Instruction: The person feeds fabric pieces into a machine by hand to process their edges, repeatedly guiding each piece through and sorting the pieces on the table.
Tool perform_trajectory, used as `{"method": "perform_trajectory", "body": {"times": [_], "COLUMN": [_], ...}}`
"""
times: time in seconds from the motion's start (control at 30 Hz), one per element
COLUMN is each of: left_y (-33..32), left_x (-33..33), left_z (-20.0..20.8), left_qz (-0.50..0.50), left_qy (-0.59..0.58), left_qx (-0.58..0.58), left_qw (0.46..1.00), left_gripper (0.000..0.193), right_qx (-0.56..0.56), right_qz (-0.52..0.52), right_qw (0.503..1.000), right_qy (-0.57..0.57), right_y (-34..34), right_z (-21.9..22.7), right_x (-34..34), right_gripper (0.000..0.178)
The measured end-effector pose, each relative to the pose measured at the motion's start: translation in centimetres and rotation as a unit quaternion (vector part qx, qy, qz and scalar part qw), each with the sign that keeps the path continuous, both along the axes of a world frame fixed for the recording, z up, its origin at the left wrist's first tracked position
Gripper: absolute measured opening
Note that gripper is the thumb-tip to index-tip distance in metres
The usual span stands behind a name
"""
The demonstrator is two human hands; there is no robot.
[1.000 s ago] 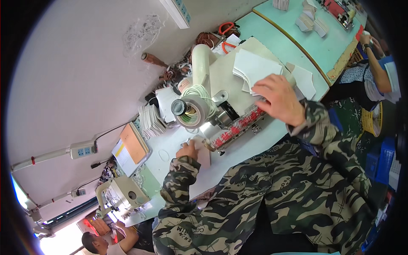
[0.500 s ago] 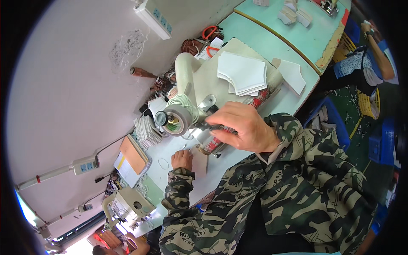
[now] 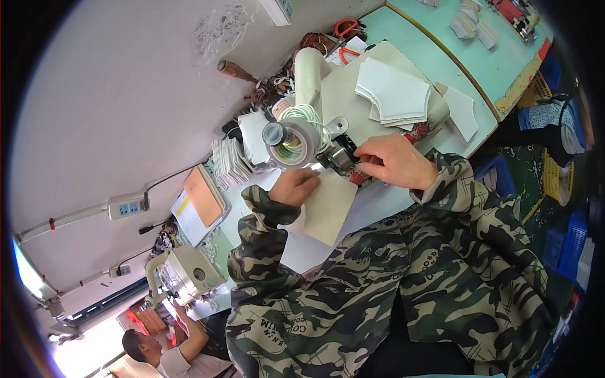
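A pale sewing machine [image 3: 309, 75] with coiled cord on its head stands on the table in front of me. My left hand [image 3: 294, 187] has its fingers curled over the edge of a flat beige cut piece [image 3: 334, 211], which reaches under the machine head. My right hand [image 3: 400, 164] is beside the black and silver fitting [image 3: 343, 154] of the machine, thumb and fingers drawn together at it. What lies between its fingertips is hidden. On the machine bed, past my right hand, rests a stack of white cut pieces [image 3: 394, 91].
More white pieces [image 3: 230, 162] stand in a row left of the machine. Orange-handled scissors [image 3: 346, 28] and thread cones lie by the wall. A clipboard [image 3: 205, 195], a second machine [image 3: 189, 271] and a seated person [image 3: 170, 353] are at lower left. Yellow baskets [image 3: 558, 179] stand on the right.
The head view has shifted. My left hand has moved up to the machine head with the beige piece. My right hand has stayed by the fitting, its fingers now lower on it.
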State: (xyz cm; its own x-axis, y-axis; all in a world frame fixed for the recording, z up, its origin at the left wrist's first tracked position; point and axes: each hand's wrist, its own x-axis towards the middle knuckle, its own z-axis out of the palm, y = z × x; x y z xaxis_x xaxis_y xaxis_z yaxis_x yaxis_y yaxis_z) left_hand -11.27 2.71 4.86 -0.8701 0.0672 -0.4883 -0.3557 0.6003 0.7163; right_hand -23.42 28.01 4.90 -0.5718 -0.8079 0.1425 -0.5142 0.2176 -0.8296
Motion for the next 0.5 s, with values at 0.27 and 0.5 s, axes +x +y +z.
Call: {"method": "perform_trajectory", "body": {"times": [0.27,0.5], "left_y": [1.9,1.0], "left_x": [-0.2,1.8], "left_z": [-1.3,0.6], "left_qz": [0.012,-0.017], "left_qy": [0.107,-0.102], "left_qx": [-0.118,0.138], "left_qw": [0.987,0.985], "left_gripper": [0.032,0.03], "right_qx": [0.126,0.005], "right_qz": [0.085,0.015], "right_qw": [0.964,0.973], "right_qy": [0.216,-0.231], "right_y": [-2.6,-0.7], "right_z": [0.2,-0.9], "right_x": [-1.7,1.7], "right_gripper": [0.028,0.023]}}
